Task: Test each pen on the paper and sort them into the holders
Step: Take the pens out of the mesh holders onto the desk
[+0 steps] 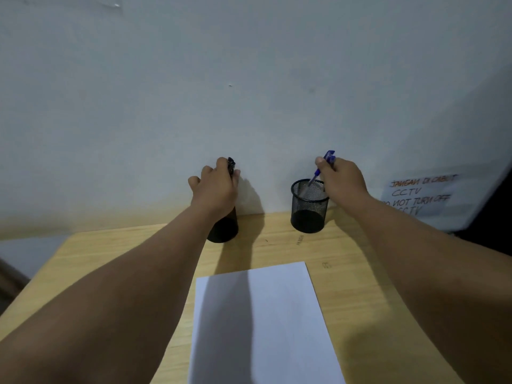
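Above the right mesh holder, my right hand pinches the blue pen, tip slanting down inside; my left hand grips dark pens.

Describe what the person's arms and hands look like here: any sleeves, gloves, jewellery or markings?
Both forearms are bare as far as the frame shows, with no sleeve in view. The left hand and right hand wear no gloves, and no watch, bracelet or ring is visible. No markings can be made out in this dim light.
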